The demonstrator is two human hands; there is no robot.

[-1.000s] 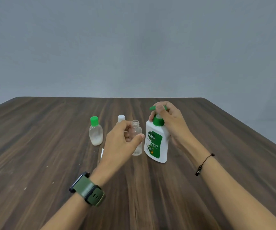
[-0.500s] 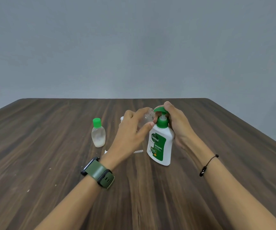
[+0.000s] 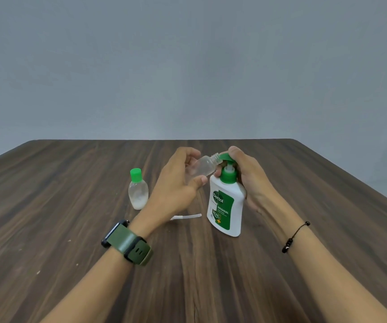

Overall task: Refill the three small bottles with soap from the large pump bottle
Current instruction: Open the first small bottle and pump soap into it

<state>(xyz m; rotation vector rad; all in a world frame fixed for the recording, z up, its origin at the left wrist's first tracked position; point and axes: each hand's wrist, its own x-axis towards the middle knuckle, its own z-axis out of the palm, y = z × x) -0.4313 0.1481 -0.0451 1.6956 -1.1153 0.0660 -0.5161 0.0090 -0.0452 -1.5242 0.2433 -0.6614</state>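
The large white pump bottle (image 3: 225, 206) with a green label stands upright at the table's middle. My right hand (image 3: 246, 176) wraps its neck from the right, fingers over the green pump head (image 3: 224, 156). My left hand (image 3: 178, 185) holds a clear uncapped small bottle (image 3: 205, 164) tilted, its open mouth touching the pump's spout. A second small bottle (image 3: 138, 190) with a green cap stands to the left, holding a little white soap. The third small bottle is hidden behind my left hand.
A thin white dip tube with its cap (image 3: 185, 217) lies flat on the brown wooden table (image 3: 48, 206), just left of the pump bottle's base. A grey wall stands behind the table's far edge.
My left hand lifted the clear bottle off the table, tilted it and brought its mouth up to the pump spout. My right hand stayed on the pump head.
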